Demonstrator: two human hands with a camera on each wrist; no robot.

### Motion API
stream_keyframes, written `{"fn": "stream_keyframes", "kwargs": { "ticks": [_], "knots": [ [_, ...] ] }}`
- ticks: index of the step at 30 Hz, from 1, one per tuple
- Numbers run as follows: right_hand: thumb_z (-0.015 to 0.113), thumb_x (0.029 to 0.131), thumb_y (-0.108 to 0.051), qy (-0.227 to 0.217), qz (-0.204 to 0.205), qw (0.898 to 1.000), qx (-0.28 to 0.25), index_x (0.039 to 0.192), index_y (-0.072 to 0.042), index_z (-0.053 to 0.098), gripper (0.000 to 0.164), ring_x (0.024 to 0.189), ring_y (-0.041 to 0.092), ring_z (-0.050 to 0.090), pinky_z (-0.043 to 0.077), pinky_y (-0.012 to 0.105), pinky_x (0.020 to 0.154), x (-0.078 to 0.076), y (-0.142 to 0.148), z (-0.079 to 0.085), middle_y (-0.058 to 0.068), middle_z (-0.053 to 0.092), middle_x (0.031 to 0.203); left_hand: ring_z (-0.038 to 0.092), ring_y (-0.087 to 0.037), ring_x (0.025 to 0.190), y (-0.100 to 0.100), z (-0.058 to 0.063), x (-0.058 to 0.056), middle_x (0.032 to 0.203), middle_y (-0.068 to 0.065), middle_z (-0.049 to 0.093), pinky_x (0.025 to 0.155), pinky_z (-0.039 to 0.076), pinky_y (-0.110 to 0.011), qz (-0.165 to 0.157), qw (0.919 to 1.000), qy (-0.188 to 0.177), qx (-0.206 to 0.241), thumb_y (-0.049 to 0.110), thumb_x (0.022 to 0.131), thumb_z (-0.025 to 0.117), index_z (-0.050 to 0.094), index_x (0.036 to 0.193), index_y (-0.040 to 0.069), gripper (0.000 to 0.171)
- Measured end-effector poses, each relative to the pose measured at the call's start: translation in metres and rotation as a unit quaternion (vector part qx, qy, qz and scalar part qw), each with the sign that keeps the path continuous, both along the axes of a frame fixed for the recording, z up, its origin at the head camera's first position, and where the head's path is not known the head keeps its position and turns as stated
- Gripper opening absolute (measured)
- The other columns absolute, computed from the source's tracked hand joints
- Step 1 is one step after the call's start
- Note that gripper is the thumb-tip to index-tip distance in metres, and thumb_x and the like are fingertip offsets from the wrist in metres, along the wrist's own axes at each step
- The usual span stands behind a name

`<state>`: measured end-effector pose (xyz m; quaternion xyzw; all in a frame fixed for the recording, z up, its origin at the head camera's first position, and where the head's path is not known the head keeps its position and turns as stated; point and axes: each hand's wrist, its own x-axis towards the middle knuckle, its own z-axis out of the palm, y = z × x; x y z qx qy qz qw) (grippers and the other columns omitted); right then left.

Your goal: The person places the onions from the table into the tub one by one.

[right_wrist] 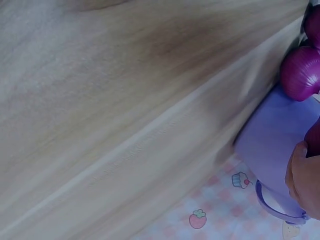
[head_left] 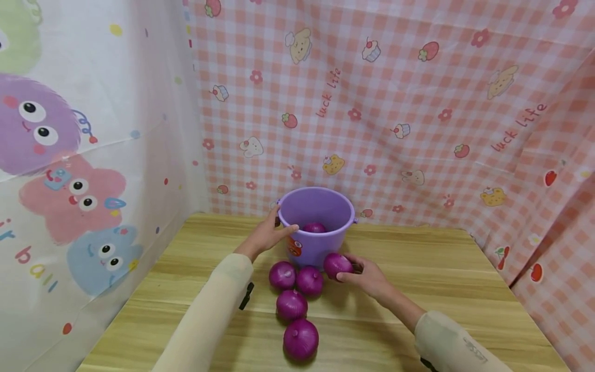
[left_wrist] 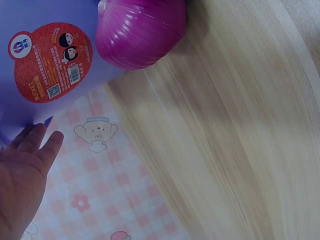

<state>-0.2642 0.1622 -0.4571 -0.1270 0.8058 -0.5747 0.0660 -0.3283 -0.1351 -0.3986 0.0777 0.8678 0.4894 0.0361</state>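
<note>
Looks like the bucket (head_left: 327,245) is getting filled: left hand (head_left: 267,235) grips it, right hand (head_left: 369,279) is curled round an onion (head_left: 337,265) just beside it. Next probably calls for lifting that in.

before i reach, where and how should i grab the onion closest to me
Grip the closest onion around its widest part, thumb and fingers on opposite sides. Coming from its right with the right hand, once free, looks best: the next onion crowds its far side, while no onion sits to its right. Its round body should fill the palm; the stub on top looks too small to pinch.
</note>
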Motion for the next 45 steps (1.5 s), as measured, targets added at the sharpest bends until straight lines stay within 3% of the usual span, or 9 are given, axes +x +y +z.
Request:
{"fn": "stream_keyframes", "kwargs": {
  "ticks": [19, 30, 45],
  "knots": [
    [0.076, 0.089, -0.022, 0.027, 0.015, 1.000, 0.002, 0.144, 0.002, 0.047, 0.067, 0.124, 0.033, 0.056, 0.050, 0.040, 0.098, 0.002, -0.001, 0.034, 0.022, 0.055, 0.138, 0.032, -0.034, 0.143, -0.001, 0.002, 0.002, 0.158, -0.016, 0.032, 0.113, 0.028, -0.059, -0.006, 1.0000, 0.002, 0.005, 0.065, 0.084, 0.068, 0.015, 0.160, 0.026, 0.100],
    [0.074, 0.091, -0.022, 0.041, 0.019, 0.999, -0.017, 0.146, -0.004, 0.048, 0.064, 0.125, 0.032, 0.054, 0.050, 0.038, 0.098, -0.002, 0.001, 0.067, 0.020, 0.055, 0.139, 0.032, -0.034, 0.143, 0.000, 0.002, 0.001, 0.158, -0.017, 0.032, 0.114, 0.028, -0.058, -0.005, 1.0000, 0.004, -0.002, 0.066, 0.084, 0.067, 0.016, 0.160, 0.025, 0.100],
    [0.075, 0.089, -0.023, 0.070, -0.005, 0.997, -0.023, 0.150, -0.003, 0.041, 0.073, 0.130, 0.033, 0.050, 0.044, 0.044, 0.106, -0.026, -0.006, 0.097, 0.022, 0.050, 0.144, 0.032, -0.033, 0.143, -0.001, 0.001, 0.000, 0.158, -0.016, 0.032, 0.114, 0.028, -0.057, -0.008, 0.9999, 0.007, -0.003, 0.065, 0.084, 0.067, 0.015, 0.160, 0.024, 0.100]
  ]
}}
